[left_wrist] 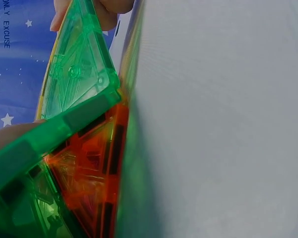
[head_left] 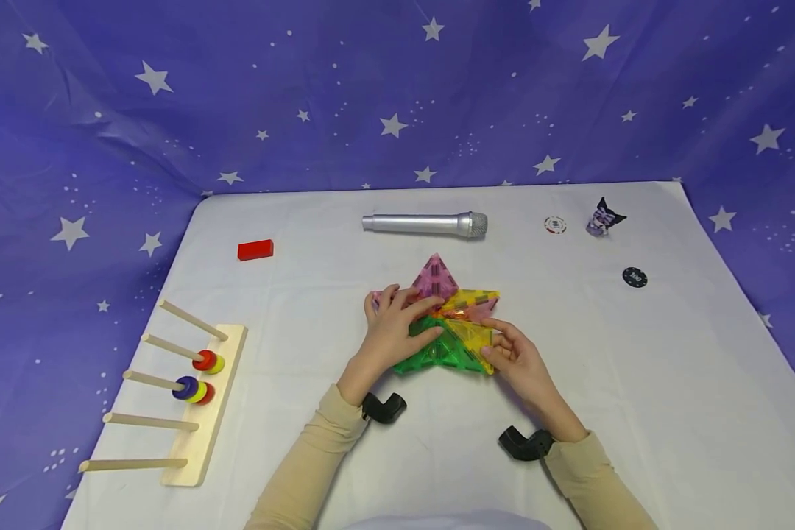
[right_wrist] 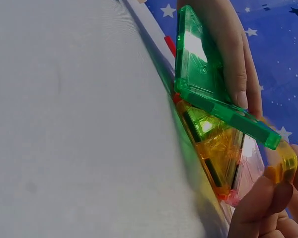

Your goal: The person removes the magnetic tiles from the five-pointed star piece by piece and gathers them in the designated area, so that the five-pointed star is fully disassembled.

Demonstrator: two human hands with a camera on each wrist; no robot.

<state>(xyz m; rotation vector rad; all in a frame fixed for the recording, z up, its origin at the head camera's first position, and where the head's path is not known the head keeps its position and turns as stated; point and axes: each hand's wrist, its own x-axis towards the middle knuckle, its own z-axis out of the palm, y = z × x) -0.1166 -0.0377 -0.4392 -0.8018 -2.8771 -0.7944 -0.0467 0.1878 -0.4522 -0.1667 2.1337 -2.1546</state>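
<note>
A star-like build of see-through magnetic tiles lies mid-table in the head view. Green tiles form its near side, a pink peak its far side, and a yellow point its far right. Orange tiles show in the left wrist view. My left hand rests over the left part, index finger and thumb stretched onto the tiles. At the near right, my right hand pinches the edge of a yellow triangular magnetic tile between thumb and fingers. Part of the pink left point is hidden under the left hand.
A wooden peg stand with several coloured rings stands at left. Farther back lie a red block and a silver microphone. At right are a white chip, a small figure and a black chip.
</note>
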